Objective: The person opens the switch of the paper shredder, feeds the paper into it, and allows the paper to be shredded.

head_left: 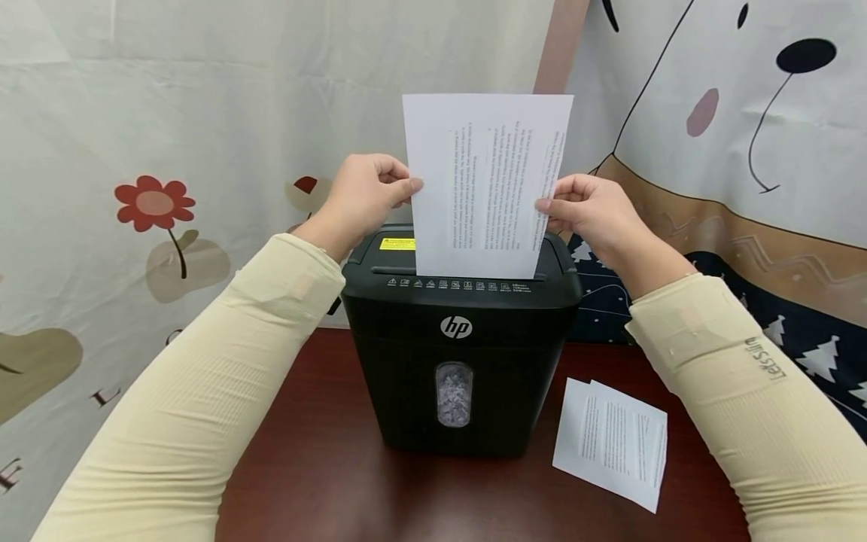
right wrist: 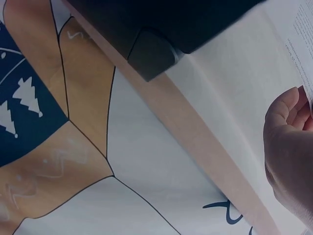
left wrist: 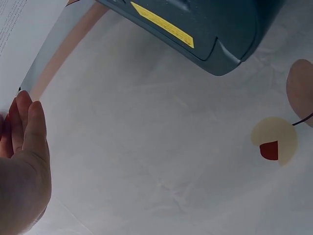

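Observation:
A printed sheet of paper (head_left: 484,173) stands upright over the black paper shredder (head_left: 467,376), its lower edge at the feed slot. My left hand (head_left: 372,192) pinches the sheet's left edge between thumb and fingers. On the opposite edge, my right hand (head_left: 596,211) pinches it the same way. The left wrist view catches the left hand (left wrist: 24,166) beside a corner of the sheet and the shredder's yellow label (left wrist: 164,24). At the right border of the right wrist view, the right hand (right wrist: 288,142) holds the paper's edge. Shredded paper (head_left: 454,395) shows through the shredder's window.
Printed sheets (head_left: 612,444) lie overlapped on the dark red table (head_left: 305,467), right of the shredder. Behind the shredder hangs a pale curtain (head_left: 271,98) with flower prints; at the right is a patterned cloth (head_left: 677,113) with a bear face.

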### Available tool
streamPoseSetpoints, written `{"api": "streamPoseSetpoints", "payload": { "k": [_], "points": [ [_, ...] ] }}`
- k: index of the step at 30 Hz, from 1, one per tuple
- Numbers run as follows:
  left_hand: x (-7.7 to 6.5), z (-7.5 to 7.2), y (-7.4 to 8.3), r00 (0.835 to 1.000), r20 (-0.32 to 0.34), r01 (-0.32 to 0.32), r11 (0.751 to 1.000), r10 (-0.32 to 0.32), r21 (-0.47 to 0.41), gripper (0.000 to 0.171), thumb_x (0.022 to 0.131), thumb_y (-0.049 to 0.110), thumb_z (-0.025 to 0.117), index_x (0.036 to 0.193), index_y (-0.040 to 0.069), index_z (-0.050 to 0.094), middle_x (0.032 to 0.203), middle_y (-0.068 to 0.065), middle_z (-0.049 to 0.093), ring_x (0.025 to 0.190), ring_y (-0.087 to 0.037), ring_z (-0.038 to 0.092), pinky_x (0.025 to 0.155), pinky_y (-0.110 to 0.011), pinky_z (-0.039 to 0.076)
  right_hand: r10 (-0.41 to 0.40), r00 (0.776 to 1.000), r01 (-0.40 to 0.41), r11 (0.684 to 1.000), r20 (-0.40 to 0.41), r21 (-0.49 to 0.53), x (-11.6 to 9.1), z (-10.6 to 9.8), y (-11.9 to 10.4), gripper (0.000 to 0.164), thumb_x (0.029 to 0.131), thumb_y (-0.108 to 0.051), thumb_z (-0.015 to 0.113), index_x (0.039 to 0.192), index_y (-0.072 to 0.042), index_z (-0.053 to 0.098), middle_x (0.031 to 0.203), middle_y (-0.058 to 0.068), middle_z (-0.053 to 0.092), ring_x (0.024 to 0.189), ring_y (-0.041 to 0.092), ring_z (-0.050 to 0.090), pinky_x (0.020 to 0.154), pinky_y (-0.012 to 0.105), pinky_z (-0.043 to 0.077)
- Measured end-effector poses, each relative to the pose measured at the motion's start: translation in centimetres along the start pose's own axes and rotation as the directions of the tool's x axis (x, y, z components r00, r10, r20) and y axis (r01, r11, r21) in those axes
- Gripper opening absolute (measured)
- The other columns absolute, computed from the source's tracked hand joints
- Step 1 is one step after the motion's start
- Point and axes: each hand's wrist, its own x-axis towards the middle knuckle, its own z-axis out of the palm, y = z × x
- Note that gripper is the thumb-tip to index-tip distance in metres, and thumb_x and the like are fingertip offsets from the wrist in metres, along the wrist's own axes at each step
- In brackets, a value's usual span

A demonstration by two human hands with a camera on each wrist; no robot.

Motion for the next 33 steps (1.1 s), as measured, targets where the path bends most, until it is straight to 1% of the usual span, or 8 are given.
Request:
{"api": "streamPoseSetpoints", "payload": {
  "k": [2, 6, 8, 11, 17, 23, 30, 33],
  "points": [
    [0.0, 0.0, -0.2, 1.0, -0.002, 0.003, 1.0, -0.003, 0.002, 0.018, 0.095, 0.021, 0.062, 0.101, 0.004, 0.067, 0.096, -0.008, 0.063, 0.095, -0.021, 0.058, 0.082, -0.031, 0.045, 0.008, 1.0, -0.008, 1.0, -0.001, -0.013, 0.1, 0.2, 0.1, 0.007, 0.092, -0.009, 0.066, 0.097, -0.005, 0.065, 0.091, -0.009, 0.07, 0.082, 0.008, 0.065, 0.072, 0.02, 0.054],
    [-0.1, -0.2, -0.7, 1.0, 0.001, 0.011, 1.0, -0.011, 0.015, 0.018, 0.096, 0.021, 0.062, 0.102, 0.005, 0.067, 0.098, -0.008, 0.064, 0.097, -0.021, 0.058, 0.086, -0.032, 0.046, 0.024, 1.0, -0.024, 0.999, 0.005, -0.034, 0.2, 0.5, 0.4, 0.006, 0.091, -0.01, 0.067, 0.096, -0.007, 0.066, 0.09, -0.01, 0.071, 0.083, 0.008, 0.064, 0.075, 0.019, 0.054],
    [-0.1, -0.2, -0.9, 1.0, 0.004, 0.013, 1.0, -0.013, 0.028, 0.018, 0.096, 0.022, 0.062, 0.102, 0.005, 0.067, 0.098, -0.008, 0.064, 0.098, -0.022, 0.059, 0.088, -0.033, 0.046, 0.032, 0.999, -0.031, 0.998, 0.012, -0.051, 0.2, 0.6, 0.5, 0.003, 0.091, -0.011, 0.067, 0.093, -0.009, 0.065, 0.089, -0.01, 0.07, 0.084, 0.008, 0.064, 0.077, 0.021, 0.054],
    [-0.2, -0.3, -1.4, 1.0, 0.013, 0.009, 0.999, -0.009, 0.043, 0.018, 0.096, 0.021, 0.061, 0.101, 0.004, 0.067, 0.1, -0.009, 0.065, 0.098, -0.022, 0.058, 0.088, -0.034, 0.047, 0.041, 0.999, -0.038, 0.995, 0.031, -0.097, 0.2, 0.8, 0.6, 0.005, 0.091, -0.014, 0.068, 0.091, -0.01, 0.065, 0.091, -0.01, 0.07, 0.087, 0.009, 0.062, 0.081, 0.023, 0.052],
    [-0.3, -0.4, -2.1, 1.0, 0.02, 0.022, 0.998, -0.023, 0.064, 0.019, 0.096, 0.02, 0.061, 0.102, 0.003, 0.066, 0.104, -0.013, 0.065, 0.101, -0.025, 0.059, 0.089, -0.035, 0.047, 0.052, 0.997, -0.041, 0.986, 0.061, -0.159, 0.2, 1.1, 0.8, 0.013, 0.091, -0.018, 0.068, 0.095, -0.006, 0.065, 0.098, -0.005, 0.069, 0.093, 0.013, 0.06, 0.086, 0.029, 0.051],
    [-0.3, -0.3, -2.3, 0.999, 0.024, 0.028, 0.997, -0.029, 0.069, 0.019, 0.096, 0.02, 0.061, 0.102, 0.003, 0.066, 0.107, -0.014, 0.065, 0.098, -0.024, 0.06, 0.087, -0.035, 0.048, 0.063, 0.996, -0.051, 0.982, 0.061, -0.182, 0.4, 1.4, 0.8, 0.018, 0.092, -0.018, 0.067, 0.1, -0.002, 0.064, 0.105, -0.001, 0.068, 0.096, 0.014, 0.059, 0.084, 0.026, 0.051],
    [-0.3, -0.5, -2.8, 0.999, 0.027, 0.024, 0.997, -0.027, 0.077, 0.019, 0.096, 0.02, 0.061, 0.099, 0.002, 0.065, 0.094, -0.01, 0.065, 0.09, -0.022, 0.057, 0.078, -0.032, 0.045, 0.076, 0.994, -0.061, 0.981, 0.076, -0.186, 0.7, 1.7, 1.1, 0.013, 0.092, -0.017, 0.067, 0.096, -0.004, 0.063, 0.106, 0.0, 0.067, 0.098, 0.014, 0.06, 0.086, 0.027, 0.051],
    [-0.3, -0.5, -3.0, 0.999, 0.031, 0.031, 0.995, -0.034, 0.091, 0.019, 0.096, 0.021, 0.061, 0.098, 0.002, 0.065, 0.09, -0.009, 0.064, 0.091, -0.024, 0.057, 0.077, -0.032, 0.044, 0.082, 0.993, -0.066, 0.981, 0.083, -0.185, 0.8, 1.8, 1.2, 0.011, 0.092, -0.016, 0.067, 0.094, -0.006, 0.064, 0.104, -0.001, 0.067, 0.097, 0.015, 0.06, 0.087, 0.029, 0.05]
  ]
}}
